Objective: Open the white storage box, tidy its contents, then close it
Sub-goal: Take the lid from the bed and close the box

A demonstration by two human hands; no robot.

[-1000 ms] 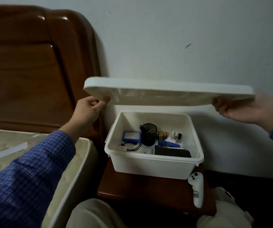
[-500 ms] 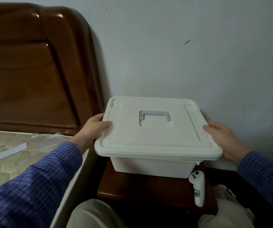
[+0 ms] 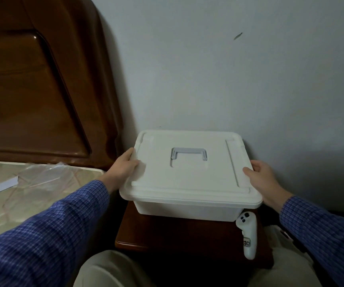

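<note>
The white storage box stands on a dark wooden nightstand against the wall. Its white lid with a grey recessed handle lies flat on the box and hides the contents. My left hand grips the lid's left edge, thumb on top. My right hand grips the lid's right edge in the same way.
A white handheld controller lies on the nightstand at the box's front right corner. A brown wooden headboard and a mattress with clear plastic wrap are to the left. My knees are in the foreground below.
The lid, held high above the open box a second ago, has come down onto the box. Both hands stay on its side edges.
</note>
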